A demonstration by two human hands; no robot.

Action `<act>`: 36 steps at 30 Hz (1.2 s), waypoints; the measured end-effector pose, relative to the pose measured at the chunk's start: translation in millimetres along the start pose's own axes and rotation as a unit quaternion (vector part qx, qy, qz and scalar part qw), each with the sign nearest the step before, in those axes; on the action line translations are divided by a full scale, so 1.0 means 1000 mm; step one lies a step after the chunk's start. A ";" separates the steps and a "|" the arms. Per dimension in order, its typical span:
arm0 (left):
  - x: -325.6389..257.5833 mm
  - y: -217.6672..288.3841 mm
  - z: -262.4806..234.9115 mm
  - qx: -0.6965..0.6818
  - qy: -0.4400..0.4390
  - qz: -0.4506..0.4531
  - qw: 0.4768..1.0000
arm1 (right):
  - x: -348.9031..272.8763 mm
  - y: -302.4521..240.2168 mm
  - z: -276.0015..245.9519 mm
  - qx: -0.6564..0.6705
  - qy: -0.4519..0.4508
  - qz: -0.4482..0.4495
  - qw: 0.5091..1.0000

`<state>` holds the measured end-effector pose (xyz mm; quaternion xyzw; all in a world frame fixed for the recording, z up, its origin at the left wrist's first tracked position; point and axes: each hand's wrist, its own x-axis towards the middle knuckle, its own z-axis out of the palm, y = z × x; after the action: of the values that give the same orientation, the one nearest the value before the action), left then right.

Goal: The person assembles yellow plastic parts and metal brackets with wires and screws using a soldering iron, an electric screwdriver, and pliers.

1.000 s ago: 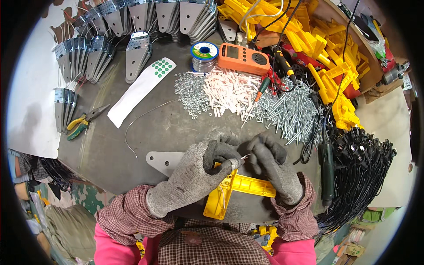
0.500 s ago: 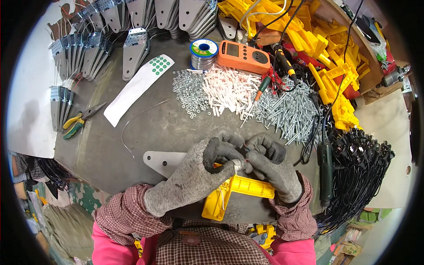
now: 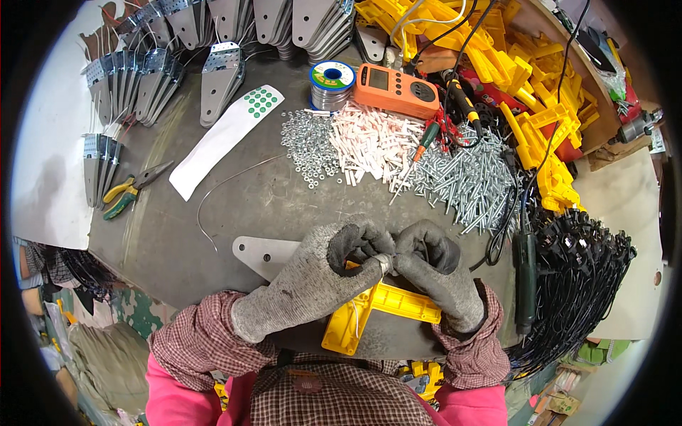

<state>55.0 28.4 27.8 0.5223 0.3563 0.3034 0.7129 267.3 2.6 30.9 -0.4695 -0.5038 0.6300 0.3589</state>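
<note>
Both gloved hands are meeting over the near edge of the bench. The left hand [image 3: 312, 287] is curling its fingers, thumb and forefinger pinching a small metal piece [image 3: 384, 264] at their tips; the right hand [image 3: 440, 280] is closing on the same piece from the 3 o'clock side, fingertips touching those of the left. What the piece is cannot be told; it is mostly hidden. Directly beneath the hands, toward 6 o'clock, the yellow plastic bracket [image 3: 376, 312] is lying partly covered by both, its long arm running from about 8 o'clock to 4 o'clock. Both hands are equally near it. At 9 o'clock of the left hand a flat grey metal plate [image 3: 263, 253] is lying on the bench. Well apart at 12 o'clock, piles of nuts [image 3: 307, 145], white plugs [image 3: 373, 142] and screws [image 3: 465, 177] are lying.
</note>
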 end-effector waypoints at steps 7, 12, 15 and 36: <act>-0.001 0.000 0.001 0.045 0.027 0.026 0.998 | -0.004 -0.006 0.010 -0.198 0.058 -0.104 0.973; -0.003 0.006 0.004 0.104 0.007 0.080 0.991 | -0.006 -0.008 0.011 -0.326 0.079 -0.120 0.934; -0.002 0.005 0.000 0.620 -0.003 0.442 0.648 | -0.001 -0.003 0.007 -0.097 0.023 -0.025 0.995; -0.001 0.004 -0.011 0.250 -0.114 0.079 0.958 | 0.004 0.004 0.008 -0.302 0.006 -0.311 0.901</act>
<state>45.0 34.1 29.6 0.7413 0.2947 0.1990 0.5692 258.0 3.2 26.2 -0.3788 -0.7881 0.3009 0.3805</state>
